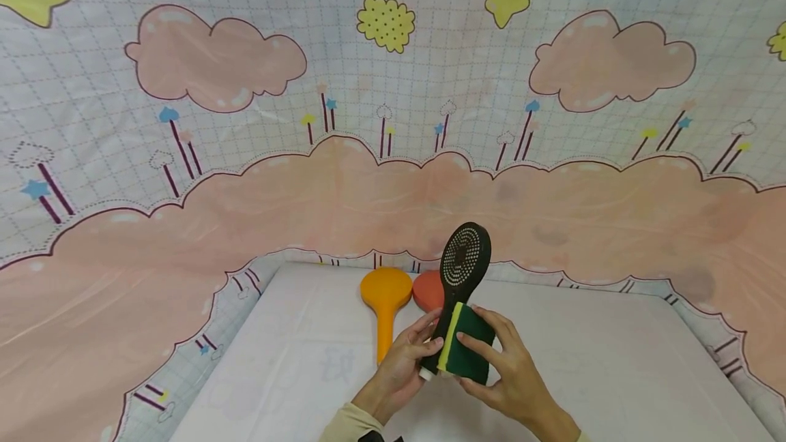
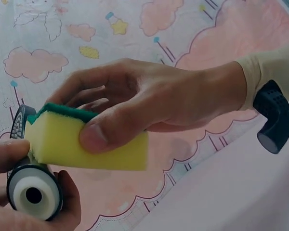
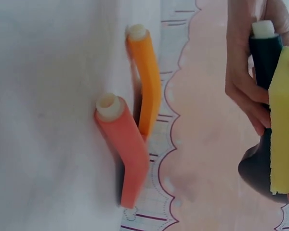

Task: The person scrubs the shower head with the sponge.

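Note:
My left hand [image 1: 413,353] grips the lower handle of a black shower head [image 1: 467,258], which stands upright above the table with its nozzle face towards me. My right hand [image 1: 491,353] pinches a sponge [image 1: 471,350], green on one side and yellow on the other, against that handle. In the left wrist view the right hand's thumb lies on the yellow side of the sponge [image 2: 62,139], and the handle's white end [image 2: 33,195] sits in the left hand. The right wrist view shows the sponge [image 3: 283,120] beside the black handle [image 3: 266,53].
An orange shower head [image 1: 385,299] and a red one [image 1: 428,290] lie side by side on the white table [image 1: 295,374], just behind my hands. A cloud-patterned cloth [image 1: 368,176] hangs all around the table. A dark wrist device [image 2: 274,115] is strapped to the right arm.

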`<state>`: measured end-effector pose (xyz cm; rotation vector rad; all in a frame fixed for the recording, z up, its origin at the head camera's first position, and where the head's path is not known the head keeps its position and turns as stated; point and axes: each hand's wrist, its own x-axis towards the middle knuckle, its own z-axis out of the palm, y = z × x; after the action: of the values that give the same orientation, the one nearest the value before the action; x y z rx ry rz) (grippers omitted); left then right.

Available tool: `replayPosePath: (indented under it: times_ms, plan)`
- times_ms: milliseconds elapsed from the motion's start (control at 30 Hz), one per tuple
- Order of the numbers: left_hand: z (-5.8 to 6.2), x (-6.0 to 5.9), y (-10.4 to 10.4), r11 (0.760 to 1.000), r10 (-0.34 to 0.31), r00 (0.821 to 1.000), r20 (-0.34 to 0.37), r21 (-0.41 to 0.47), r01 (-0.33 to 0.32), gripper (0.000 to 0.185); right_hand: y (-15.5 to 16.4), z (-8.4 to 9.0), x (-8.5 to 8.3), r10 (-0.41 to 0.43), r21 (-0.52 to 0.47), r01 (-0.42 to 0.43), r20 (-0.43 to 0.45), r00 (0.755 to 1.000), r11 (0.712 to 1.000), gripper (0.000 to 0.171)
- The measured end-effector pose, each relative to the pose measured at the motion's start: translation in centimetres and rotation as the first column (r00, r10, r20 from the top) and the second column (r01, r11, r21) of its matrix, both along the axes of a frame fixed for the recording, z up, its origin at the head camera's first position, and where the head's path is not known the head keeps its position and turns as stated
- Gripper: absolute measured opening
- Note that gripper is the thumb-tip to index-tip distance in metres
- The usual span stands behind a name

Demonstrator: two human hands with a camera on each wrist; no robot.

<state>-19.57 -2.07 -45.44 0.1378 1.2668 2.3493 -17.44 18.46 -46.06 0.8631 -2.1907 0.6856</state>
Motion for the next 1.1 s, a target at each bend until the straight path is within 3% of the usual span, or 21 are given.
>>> replayPosePath:
  times_ms: [133,367,667,1100]
  plan:
    - [0.1,0.0,0.0,1.000,0.020,1.000,0.020,-0.008,-0.019,0.057,-0.3,-0.4,0.3,0.025,-0.009,-0.025,0.020,0.999,1.000,0.054]
    - [0.1,0.0,-0.1,1.000,0.018,1.000,0.008,-0.008,-0.018,0.060,-0.6,-0.6,1.1,-0.011,0.030,0.009,0.059,0.998,1.000,0.057]
    - [-0.1,-0.2,-0.4,1.000,0.014,0.999,0.045,0.012,-0.015,0.056,-1.4,-1.0,1.4,0.066,0.022,-0.066,-0.004,0.998,0.998,0.054]
    - [-0.2,-0.3,-0.6,1.000,0.007,1.000,0.013,0.027,-0.007,0.055,-1.0,-0.7,1.1,0.011,0.031,-0.012,0.037,0.999,0.999,0.054]
